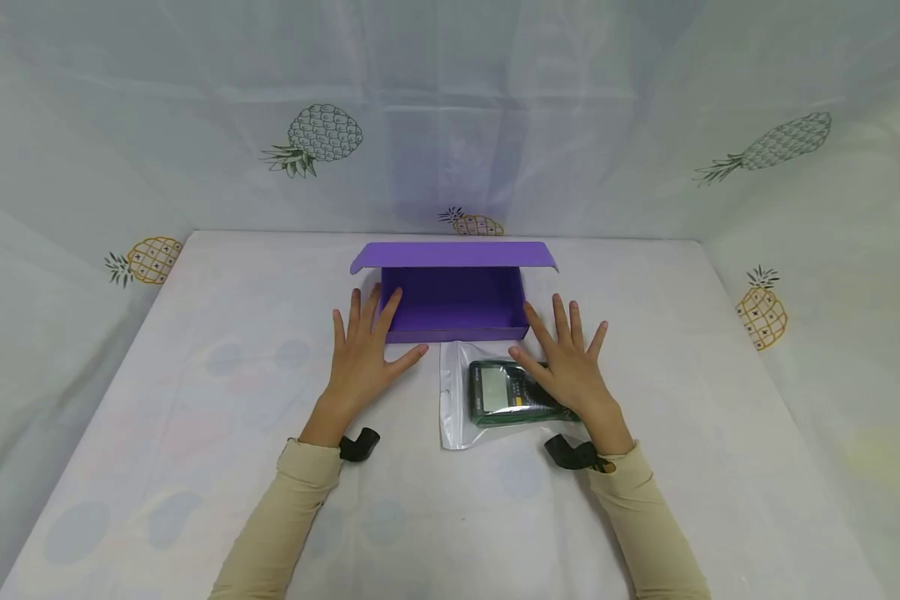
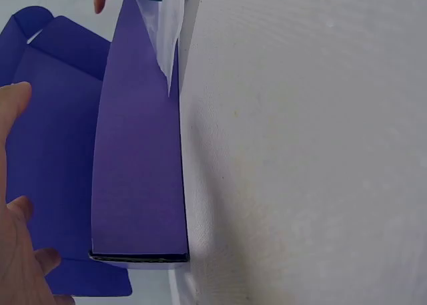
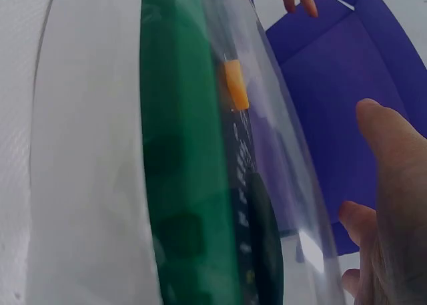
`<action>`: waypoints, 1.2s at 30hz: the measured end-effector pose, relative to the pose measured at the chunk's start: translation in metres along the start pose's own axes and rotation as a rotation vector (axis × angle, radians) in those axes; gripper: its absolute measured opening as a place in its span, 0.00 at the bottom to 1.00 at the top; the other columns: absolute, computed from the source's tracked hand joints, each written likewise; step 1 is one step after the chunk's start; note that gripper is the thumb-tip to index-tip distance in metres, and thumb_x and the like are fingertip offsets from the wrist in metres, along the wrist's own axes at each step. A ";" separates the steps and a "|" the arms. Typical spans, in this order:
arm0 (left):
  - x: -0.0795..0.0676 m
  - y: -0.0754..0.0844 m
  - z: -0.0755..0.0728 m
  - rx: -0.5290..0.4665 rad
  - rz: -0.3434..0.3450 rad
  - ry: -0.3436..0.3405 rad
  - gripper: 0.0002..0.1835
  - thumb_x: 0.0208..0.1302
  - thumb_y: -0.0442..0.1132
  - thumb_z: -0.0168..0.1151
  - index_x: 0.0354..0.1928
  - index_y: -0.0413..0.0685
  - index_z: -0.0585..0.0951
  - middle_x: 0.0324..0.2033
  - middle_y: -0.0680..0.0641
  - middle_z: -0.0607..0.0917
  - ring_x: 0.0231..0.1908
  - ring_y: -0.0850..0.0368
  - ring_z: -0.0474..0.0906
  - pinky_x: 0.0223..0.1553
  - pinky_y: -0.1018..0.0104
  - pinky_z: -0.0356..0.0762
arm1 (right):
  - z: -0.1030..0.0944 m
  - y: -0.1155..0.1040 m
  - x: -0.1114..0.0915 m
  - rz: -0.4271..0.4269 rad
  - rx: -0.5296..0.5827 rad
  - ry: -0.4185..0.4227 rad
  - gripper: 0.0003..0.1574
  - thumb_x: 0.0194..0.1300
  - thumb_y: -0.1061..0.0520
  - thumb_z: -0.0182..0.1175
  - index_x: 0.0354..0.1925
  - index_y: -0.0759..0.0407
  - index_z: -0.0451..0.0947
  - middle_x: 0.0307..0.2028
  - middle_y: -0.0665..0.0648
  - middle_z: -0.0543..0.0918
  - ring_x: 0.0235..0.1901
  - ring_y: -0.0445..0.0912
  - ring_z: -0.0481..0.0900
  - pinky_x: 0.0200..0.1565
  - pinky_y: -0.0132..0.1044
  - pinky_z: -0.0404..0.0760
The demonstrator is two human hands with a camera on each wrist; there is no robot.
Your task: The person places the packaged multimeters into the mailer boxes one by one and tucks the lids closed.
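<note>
A purple cardboard box (image 1: 456, 335) stands on the table with its lid (image 1: 453, 254) raised at the back; the inside that shows is bare. In front of it lies a green-cased multimeter (image 1: 495, 390) in a clear zip bag (image 1: 453, 417). My left hand (image 1: 360, 362), fingers spread, is beside the box's left front corner and holds nothing. My right hand (image 1: 572, 375) is spread too, its thumb over the bagged multimeter and its index fingertip by the box's right front corner. In the right wrist view, the multimeter's green side (image 3: 190, 158) and orange button (image 3: 236, 85) show through the plastic.
A pale cloth covers the table (image 1: 217, 467), and a hanging sheet with printed pineapples (image 1: 325, 133) rises behind it. Dark straps with black camera pieces (image 1: 359, 445) sit at both wrists.
</note>
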State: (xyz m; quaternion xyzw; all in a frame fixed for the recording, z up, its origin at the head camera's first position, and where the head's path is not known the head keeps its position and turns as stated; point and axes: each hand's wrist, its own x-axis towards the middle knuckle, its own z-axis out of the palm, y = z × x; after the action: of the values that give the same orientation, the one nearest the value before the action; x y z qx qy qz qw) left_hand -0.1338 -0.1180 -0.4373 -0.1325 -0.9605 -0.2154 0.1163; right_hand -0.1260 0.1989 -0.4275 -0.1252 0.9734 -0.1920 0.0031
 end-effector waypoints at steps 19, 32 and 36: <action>0.002 -0.001 0.003 -0.102 -0.034 -0.072 0.47 0.64 0.63 0.57 0.78 0.61 0.46 0.76 0.40 0.49 0.74 0.37 0.45 0.67 0.28 0.45 | -0.002 0.002 -0.003 -0.003 -0.012 -0.018 0.50 0.67 0.23 0.40 0.78 0.41 0.42 0.77 0.62 0.33 0.75 0.64 0.29 0.62 0.74 0.19; 0.003 -0.016 0.012 -0.499 -0.058 -0.191 0.44 0.71 0.58 0.52 0.78 0.59 0.41 0.77 0.44 0.35 0.75 0.41 0.41 0.68 0.36 0.55 | 0.004 0.011 -0.011 -0.017 0.035 -0.062 0.50 0.68 0.28 0.46 0.78 0.42 0.40 0.77 0.65 0.38 0.74 0.65 0.33 0.64 0.74 0.26; 0.005 -0.020 0.015 -0.585 -0.042 -0.158 0.41 0.73 0.52 0.52 0.78 0.55 0.42 0.77 0.43 0.36 0.75 0.45 0.37 0.70 0.37 0.50 | 0.006 0.015 -0.015 -0.047 0.076 -0.070 0.50 0.70 0.32 0.49 0.78 0.46 0.41 0.77 0.66 0.39 0.74 0.68 0.39 0.69 0.70 0.37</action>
State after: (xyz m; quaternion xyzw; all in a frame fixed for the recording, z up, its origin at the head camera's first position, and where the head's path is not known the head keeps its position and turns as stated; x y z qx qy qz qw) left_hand -0.1469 -0.1278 -0.4571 -0.1567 -0.8663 -0.4742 -0.0062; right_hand -0.1147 0.2134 -0.4394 -0.1543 0.9615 -0.2243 0.0373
